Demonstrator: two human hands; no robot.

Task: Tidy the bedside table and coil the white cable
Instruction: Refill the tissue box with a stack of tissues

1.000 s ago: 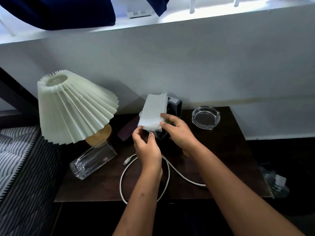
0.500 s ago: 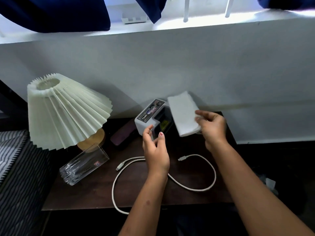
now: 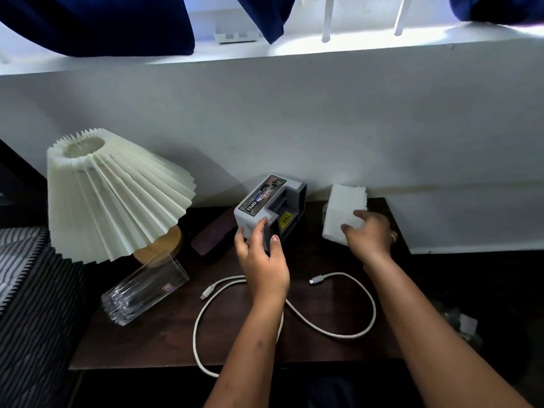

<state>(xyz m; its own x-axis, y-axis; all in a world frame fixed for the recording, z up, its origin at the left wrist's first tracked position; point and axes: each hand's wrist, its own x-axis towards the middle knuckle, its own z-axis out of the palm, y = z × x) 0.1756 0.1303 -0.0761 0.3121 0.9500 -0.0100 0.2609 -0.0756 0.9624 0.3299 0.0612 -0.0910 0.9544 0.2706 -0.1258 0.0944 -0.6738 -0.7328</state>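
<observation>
**Cable lies loose as hands clear the bench**

Fingers of the left hand [image 3: 262, 260] clasp a grey plastic labelled box [image 3: 265, 198]. The right hand [image 3: 368, 235] grips a white folded tissue pad [image 3: 344, 204] at the back of the dark wooden bench [image 3: 141, 343]. The white charging cable [image 3: 323, 328] sprawls uncoiled along the front, running left to right. One loop overhangs the edge and both plugs point left. Light and limp, it is probably best taken just behind a plug.

Pale things on a dark brown table [image 3: 164, 343]
Centre: white cable [image 3: 374, 307] and grey box [image 3: 250, 219] with black label, yellow sticker; right, a white tissue stack [image 3: 344, 207]. Left: cream pleated lampshade [image 3: 117, 198], clear ribbed glass [image 3: 141, 293], black-and-white striped bedding [image 3: 23, 260]. Top edge: navy curtains [image 3: 97, 22].
</observation>
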